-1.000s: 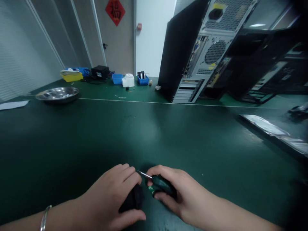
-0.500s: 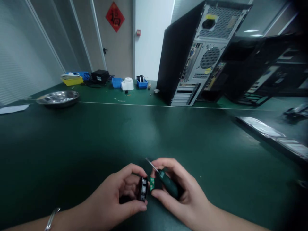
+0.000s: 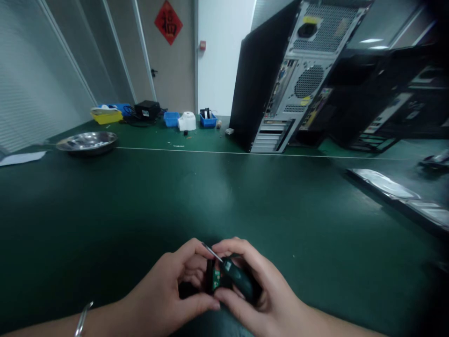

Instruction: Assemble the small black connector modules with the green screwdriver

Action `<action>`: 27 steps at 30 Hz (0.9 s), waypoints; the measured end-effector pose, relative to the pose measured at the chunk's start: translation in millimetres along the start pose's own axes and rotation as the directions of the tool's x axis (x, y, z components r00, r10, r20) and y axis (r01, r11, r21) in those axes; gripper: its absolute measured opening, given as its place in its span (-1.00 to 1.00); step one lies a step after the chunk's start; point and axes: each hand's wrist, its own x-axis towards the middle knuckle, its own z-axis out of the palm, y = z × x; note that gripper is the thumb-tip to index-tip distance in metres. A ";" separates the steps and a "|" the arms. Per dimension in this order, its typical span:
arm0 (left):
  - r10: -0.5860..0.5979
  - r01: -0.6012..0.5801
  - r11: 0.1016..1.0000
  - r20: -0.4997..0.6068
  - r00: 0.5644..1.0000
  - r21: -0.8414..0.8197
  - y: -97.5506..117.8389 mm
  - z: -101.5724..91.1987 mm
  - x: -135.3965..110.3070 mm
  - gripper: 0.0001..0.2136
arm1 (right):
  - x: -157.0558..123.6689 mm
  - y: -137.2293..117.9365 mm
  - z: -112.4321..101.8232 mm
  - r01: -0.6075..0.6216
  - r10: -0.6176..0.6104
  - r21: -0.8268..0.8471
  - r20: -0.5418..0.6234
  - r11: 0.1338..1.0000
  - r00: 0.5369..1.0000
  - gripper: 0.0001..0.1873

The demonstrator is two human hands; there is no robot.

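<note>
My left hand (image 3: 175,281) pinches a small black housing (image 3: 209,276) between thumb and fingers, just above the green tabletop. My right hand (image 3: 259,285) is closed around a screwdriver (image 3: 240,280) with a dark green handle, its thin metal shaft pointing up and left over my left fingertips. The same hand also grips a black part carrying a small green circuit board (image 3: 216,278). Board and housing meet between my hands; whether they are joined I cannot tell. My fingertips hide much of both.
A computer tower (image 3: 270,84) stands at the back right, with more computer cases beside it. Right of my hands lies a flat silver-and-black device (image 3: 386,183). A metal bowl (image 3: 87,149) sits at the left; small blue bins (image 3: 208,121) line the back.
My right hand has moved left, bringing the circuit board up against the black housing. The gap between my hands has closed, and the screwdriver shifted left with my right hand.
</note>
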 end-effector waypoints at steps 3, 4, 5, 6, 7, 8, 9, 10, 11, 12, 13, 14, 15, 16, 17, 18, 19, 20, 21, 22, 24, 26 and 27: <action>0.004 -0.004 1.000 0.018 1.000 -0.030 2.6 0.0 0.0 -0.71 | 0.3 1.9 -0.4 0.007 -0.007 -0.016 0.008 1.000 1.000 -0.51; 0.015 -0.013 0.999 0.033 0.999 -0.048 3.8 0.1 -0.1 -0.74 | 0.2 2.9 -0.2 0.011 -0.011 -0.017 0.015 1.000 1.000 -0.52; 0.024 -0.021 0.997 0.045 0.999 -0.069 4.9 0.3 -0.2 -0.77 | 0.0 3.9 0.2 0.017 -0.017 -0.018 0.023 1.000 1.000 -0.52; 0.031 -0.026 0.996 0.055 0.998 -0.089 6.0 0.6 -0.4 -0.80 | -0.3 4.9 0.6 0.024 -0.023 -0.019 0.030 1.000 0.999 -0.53; 0.037 -0.030 0.994 0.063 0.997 -0.104 6.8 1.0 -0.6 -0.82 | -0.6 5.8 1.0 0.033 -0.032 -0.019 0.037 0.999 0.999 -0.54; 0.040 -0.033 0.993 0.066 0.997 -0.113 7.3 1.4 -0.8 -0.84 | -0.9 6.4 1.5 0.039 -0.038 -0.022 0.040 0.999 0.998 -0.55; 0.042 -0.034 0.993 0.064 0.997 -0.115 7.4 1.8 -1.0 -0.86 | -1.0 6.9 1.8 0.040 -0.040 -0.026 0.034 0.999 0.999 -0.56; 0.041 -0.034 0.993 0.062 0.997 -0.113 7.1 2.1 -1.1 -0.87 | -1.1 7.2 2.1 0.041 -0.040 -0.030 0.028 0.999 0.999 -0.56; 0.041 -0.034 0.993 0.058 0.998 -0.111 6.6 2.4 -1.2 -0.89 | -1.0 7.4 2.3 0.047 -0.046 -0.033 0.026 0.998 0.999 -0.56; 0.043 -0.038 0.993 0.050 0.998 -0.109 5.7 2.5 -1.3 -0.91 | -0.9 7.6 2.4 0.055 -0.054 -0.036 0.024 0.998 0.998 -0.55; 0.047 -0.042 0.993 0.040 0.998 -0.108 4.8 2.6 -1.3 -0.93 | -0.8 7.7 2.3 0.067 -0.066 -0.039 0.027 0.997 0.997 -0.55; 0.049 -0.046 0.993 0.031 0.998 -0.108 3.9 2.6 -1.3 -0.93 | -0.7 7.9 2.1 0.078 -0.077 -0.043 0.029 0.996 0.997 -0.55; 0.054 -0.051 0.993 0.025 0.998 -0.107 3.1 2.5 -1.3 -0.94 | -0.6 8.0 1.9 0.088 -0.087 -0.046 0.034 0.995 0.996 -0.55; 0.057 -0.054 0.993 0.020 0.998 -0.107 2.5 2.2 -1.2 -0.94 | -0.5 7.9 1.5 0.097 -0.095 -0.046 0.037 0.994 0.995 -0.55; 0.059 -0.057 0.993 0.014 0.998 -0.104 2.2 1.9 -1.2 -0.94 | -0.4 7.8 1.1 0.100 -0.098 -0.046 0.037 0.994 0.994 -0.55; 0.057 -0.056 0.994 0.009 0.998 -0.099 2.3 1.4 -1.1 -0.95 | -0.3 7.5 0.7 0.100 -0.098 -0.044 0.038 0.994 0.994 -0.56; 0.055 -0.054 0.994 0.003 0.998 -0.092 2.5 0.9 -1.1 -0.95 | -0.2 7.1 0.4 0.100 -0.099 -0.041 0.038 0.994 0.994 -0.57; 0.055 -0.055 0.995 -0.003 0.998 -0.084 3.0 0.4 -1.2 -0.95 | 0.0 6.7 0.1 0.101 -0.100 -0.036 0.035 0.994 0.994 -0.57; 0.057 -0.058 0.995 -0.008 0.998 -0.076 3.5 -0.1 -1.4 -0.94 | 0.1 6.3 -0.2 0.105 -0.104 -0.031 0.030 0.994 0.994 -0.58; 0.062 -0.062 0.996 -0.012 0.998 -0.067 3.9 -0.7 -1.6 -0.93 | 0.2 6.0 -0.4 0.111 -0.110 -0.027 0.022 0.993 0.994 -0.59; 0.072 -0.073 0.996 -0.023 0.997 -0.046 4.3 -1.7 -2.1 -0.92 | 0.3 5.4 -0.9 0.127 -0.126 -0.021 0.005 0.992 0.992 -0.60; 0.077 -0.078 0.996 -0.041 0.996 -0.030 4.0 -2.8 -2.4 -0.90 | 0.2 5.1 -1.9 0.142 -0.142 -0.017 -0.006 0.990 0.990 -0.59; 0.079 -0.080 0.996 -0.048 0.996 -0.027 3.7 -3.5 -2.2 -0.89 | 0.1 4.9 -2.7 0.146 -0.147 -0.016 -0.011 0.989 0.989 -0.58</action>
